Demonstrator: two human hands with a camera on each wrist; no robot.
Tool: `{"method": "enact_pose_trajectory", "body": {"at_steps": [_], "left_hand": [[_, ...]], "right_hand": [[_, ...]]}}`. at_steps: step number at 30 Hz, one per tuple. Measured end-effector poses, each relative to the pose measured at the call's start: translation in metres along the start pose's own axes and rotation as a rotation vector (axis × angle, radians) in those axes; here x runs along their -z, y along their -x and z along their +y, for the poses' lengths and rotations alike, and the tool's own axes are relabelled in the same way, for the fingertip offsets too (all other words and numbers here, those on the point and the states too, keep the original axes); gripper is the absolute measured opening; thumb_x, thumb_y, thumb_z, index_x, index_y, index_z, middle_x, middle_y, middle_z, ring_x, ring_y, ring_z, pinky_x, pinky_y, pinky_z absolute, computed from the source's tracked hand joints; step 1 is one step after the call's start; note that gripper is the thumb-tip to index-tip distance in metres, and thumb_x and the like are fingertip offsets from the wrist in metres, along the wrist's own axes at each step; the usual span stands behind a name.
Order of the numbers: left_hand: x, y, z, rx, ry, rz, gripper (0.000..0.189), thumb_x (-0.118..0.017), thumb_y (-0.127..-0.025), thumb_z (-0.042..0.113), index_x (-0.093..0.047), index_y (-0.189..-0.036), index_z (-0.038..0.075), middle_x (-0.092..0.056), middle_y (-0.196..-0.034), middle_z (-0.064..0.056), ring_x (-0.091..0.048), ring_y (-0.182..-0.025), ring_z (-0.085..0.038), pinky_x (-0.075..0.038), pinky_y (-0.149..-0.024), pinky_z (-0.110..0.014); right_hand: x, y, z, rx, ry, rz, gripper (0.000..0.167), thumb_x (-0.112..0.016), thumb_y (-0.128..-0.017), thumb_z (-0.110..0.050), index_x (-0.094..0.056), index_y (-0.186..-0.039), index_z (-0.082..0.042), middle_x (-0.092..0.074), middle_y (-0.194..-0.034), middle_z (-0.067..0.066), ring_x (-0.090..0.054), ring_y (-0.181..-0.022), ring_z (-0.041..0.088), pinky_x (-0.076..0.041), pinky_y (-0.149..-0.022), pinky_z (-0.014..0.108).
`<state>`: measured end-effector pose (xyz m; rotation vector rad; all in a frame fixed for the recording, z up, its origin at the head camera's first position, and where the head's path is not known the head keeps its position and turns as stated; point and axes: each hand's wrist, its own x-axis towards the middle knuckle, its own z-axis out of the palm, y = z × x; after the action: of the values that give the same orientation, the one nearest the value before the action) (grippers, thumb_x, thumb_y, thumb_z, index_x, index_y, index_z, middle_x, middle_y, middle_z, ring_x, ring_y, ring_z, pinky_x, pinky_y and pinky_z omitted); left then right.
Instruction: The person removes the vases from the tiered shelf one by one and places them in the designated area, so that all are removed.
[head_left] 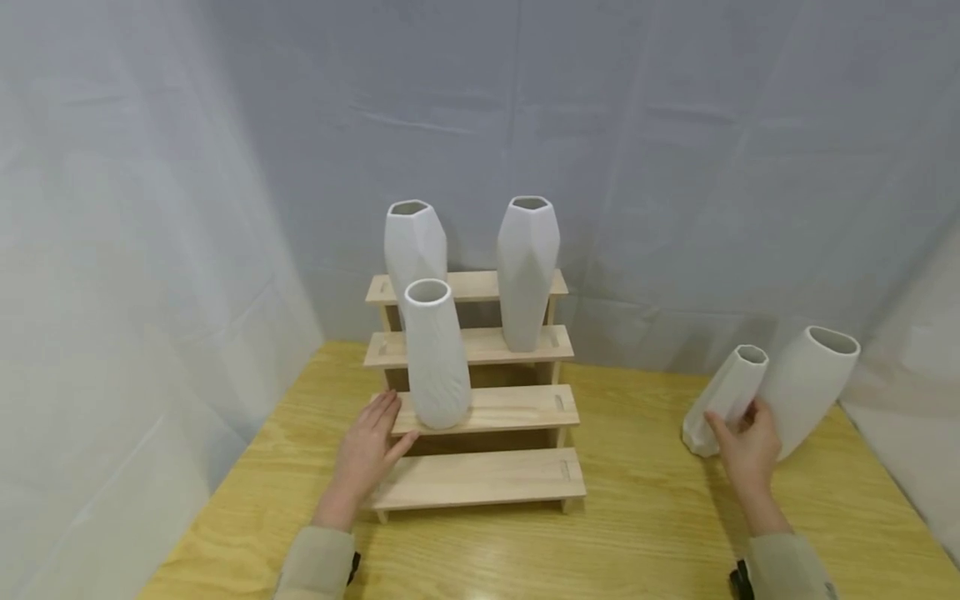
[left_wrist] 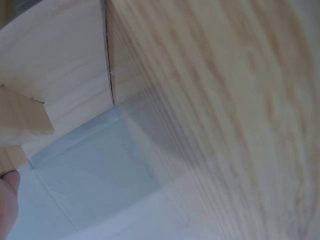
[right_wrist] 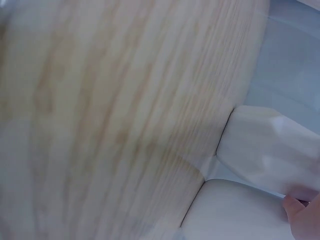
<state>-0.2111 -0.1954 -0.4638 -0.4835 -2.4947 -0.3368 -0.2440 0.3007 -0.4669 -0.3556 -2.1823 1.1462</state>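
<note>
- Grips the narrow faceted vase [head_left: 722,407] with the right hand [head_left: 752,457], well to the right of the stepped wooden stand [head_left: 480,482], pressing with the thumb on the side nearer the stand and curling fingers round the side farther from it.
- Seems to rest that vase's base on the counter [head_left: 645,517], apart from the stand.
- Shows the smooth oval-mouthed vase [head_left: 808,387] just beside the gripped one, farther to the right of the stand; cannot tell whether touched by the right fingers.
- Rests the left hand [head_left: 367,446] at the stand's left end, by the second step from the bottom, with fingers loosely extended.
- Holds the textured round-mouthed vase [head_left: 437,367] upright on that same step, toward the stand's left end, near the left thumb.
- Carries the right angular vase [head_left: 527,267] on the stand's second step from the top, and the left angular vase [head_left: 415,244] toward the left end, with its base hidden.
- Hangs a grey sheet [head_left: 480,125] behind the stand.
</note>
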Motion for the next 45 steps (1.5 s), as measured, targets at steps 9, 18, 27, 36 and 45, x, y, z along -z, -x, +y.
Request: {"method": "enact_pose_trajectory", "body": {"at_steps": [9,18,27,36,45], "left_hand": [[-0.002,0.000,0.000,0.004,0.010,-0.005,0.063,-0.056,-0.083,0.040,-0.047,-0.120,-0.010,-0.041,-0.129,-0.022,-0.039,-0.118,-0.035,-0.031,-0.100,-0.042],[-0.001,0.000,0.000,0.009,0.013,-0.004,0.062,-0.060,-0.081,0.036,-0.047,-0.121,-0.010,-0.042,-0.129,-0.023,-0.038,-0.118,-0.035,-0.032,-0.099,-0.043],[-0.001,0.000,0.000,-0.003,0.009,0.001,0.061,-0.061,-0.080,0.035,-0.047,-0.120,-0.010,-0.042,-0.128,-0.023,-0.039,-0.118,-0.035,-0.032,-0.099,-0.043],[-0.002,-0.002,-0.001,-0.010,0.007,0.009,0.061,-0.064,-0.079,0.032,-0.048,-0.119,-0.010,-0.043,-0.128,-0.023,-0.040,-0.117,-0.035,-0.032,-0.099,-0.043],[-0.003,-0.001,-0.002,-0.009,0.013,0.008,0.061,-0.063,-0.079,0.033,-0.048,-0.120,-0.010,-0.043,-0.128,-0.023,-0.039,-0.117,-0.035,-0.032,-0.099,-0.043]], "right_hand": [[0.005,0.003,0.000,-0.011,-0.050,0.005,0.052,-0.068,-0.076,-0.009,-0.043,-0.118,0.010,-0.050,-0.110,0.026,-0.048,-0.100,0.037,-0.040,-0.086,0.047],[0.009,0.012,-0.008,-0.046,-0.123,0.012,0.059,-0.066,-0.078,-0.013,-0.036,-0.124,0.011,-0.048,-0.115,0.027,-0.046,-0.104,0.037,-0.038,-0.090,0.048],[0.010,0.025,-0.023,-0.040,-0.161,0.039,0.059,-0.066,-0.079,-0.014,-0.036,-0.126,0.008,-0.047,-0.115,0.021,-0.044,-0.107,0.030,-0.038,-0.094,0.042],[0.005,0.038,-0.034,0.018,-0.195,0.042,0.055,-0.067,-0.076,-0.005,-0.041,-0.122,0.009,-0.050,-0.108,0.014,-0.046,-0.101,0.016,-0.040,-0.092,0.027],[-0.004,0.044,-0.050,0.023,-0.212,-0.101,0.056,-0.068,-0.076,-0.004,-0.039,-0.123,0.008,-0.050,-0.113,0.018,-0.046,-0.105,0.027,-0.038,-0.095,0.036]]}}
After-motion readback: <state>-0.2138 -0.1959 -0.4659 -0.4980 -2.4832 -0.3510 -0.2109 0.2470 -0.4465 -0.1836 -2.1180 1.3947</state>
